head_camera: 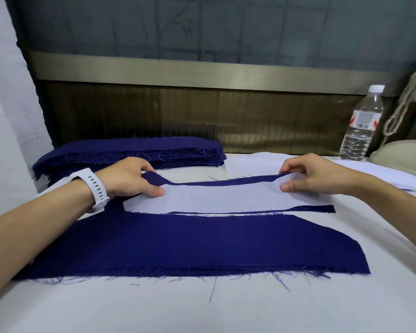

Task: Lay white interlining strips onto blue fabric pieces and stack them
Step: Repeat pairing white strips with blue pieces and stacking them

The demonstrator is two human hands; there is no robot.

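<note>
On the white table [202, 313], both hands [127, 179] [315, 175] pinch the left-right-running interlining strip [221, 198]

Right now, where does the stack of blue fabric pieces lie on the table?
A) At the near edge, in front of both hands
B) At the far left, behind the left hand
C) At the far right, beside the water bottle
B: the stack of blue fabric pieces lies at the far left of the table, just behind the left hand, while the water bottle stands at the far right.

Single head-worn wide-angle view, looking forward and down from close above the white table [202, 313], both forearms reaching in from the bottom corners, dark wall panel [202, 114] closing the far edge
</note>
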